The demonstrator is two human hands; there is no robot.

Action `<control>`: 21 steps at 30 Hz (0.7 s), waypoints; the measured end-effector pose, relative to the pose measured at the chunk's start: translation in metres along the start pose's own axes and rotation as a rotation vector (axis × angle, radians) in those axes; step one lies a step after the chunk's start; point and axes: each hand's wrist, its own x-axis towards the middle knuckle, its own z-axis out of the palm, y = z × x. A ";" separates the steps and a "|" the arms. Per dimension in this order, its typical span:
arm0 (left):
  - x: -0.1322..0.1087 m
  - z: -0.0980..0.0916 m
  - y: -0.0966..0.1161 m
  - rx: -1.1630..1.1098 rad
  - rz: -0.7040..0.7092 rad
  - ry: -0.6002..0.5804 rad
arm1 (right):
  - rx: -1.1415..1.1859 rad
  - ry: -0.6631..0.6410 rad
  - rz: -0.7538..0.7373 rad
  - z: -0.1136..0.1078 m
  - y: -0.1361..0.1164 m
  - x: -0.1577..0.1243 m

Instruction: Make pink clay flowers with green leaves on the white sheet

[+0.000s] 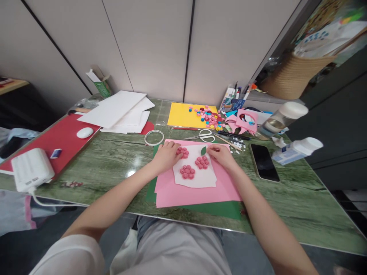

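A white paper piece [197, 178] lies on a pink sheet [197, 193], which lies on a green sheet [218, 209]. Three clusters of pink beads [187, 171] sit on the white paper. My left hand [166, 156] rests at the paper's upper left, its curled fingertips touching one bead cluster [183, 152]. My right hand [221, 156] rests at the paper's upper right, fingers pinched next to a small green leaf shape [203, 150]. Whether it grips the leaf I cannot make out.
White scissors [203, 135] and a tape ring [154, 137] lie behind the paper. A yellow sheet [180, 114] holds several coloured beads. A black phone [264, 162], two bottles [295, 151], a white mouse [85, 132], white sheets [123, 110] and a white power box [31, 168] surround the work.
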 end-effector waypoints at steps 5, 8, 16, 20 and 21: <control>-0.001 -0.002 0.001 0.000 0.004 0.013 | -0.049 -0.035 0.006 0.000 0.004 0.000; -0.001 -0.003 0.002 0.007 0.003 0.010 | -0.037 -0.052 0.024 0.000 0.003 -0.001; -0.001 -0.004 0.003 0.027 0.002 0.015 | -0.091 -0.033 0.038 0.002 0.002 -0.002; -0.001 -0.005 0.003 0.023 0.001 0.005 | -0.116 -0.027 0.046 0.002 0.002 -0.003; -0.001 -0.005 0.004 0.022 -0.002 0.003 | -0.121 -0.028 0.047 0.002 0.002 -0.003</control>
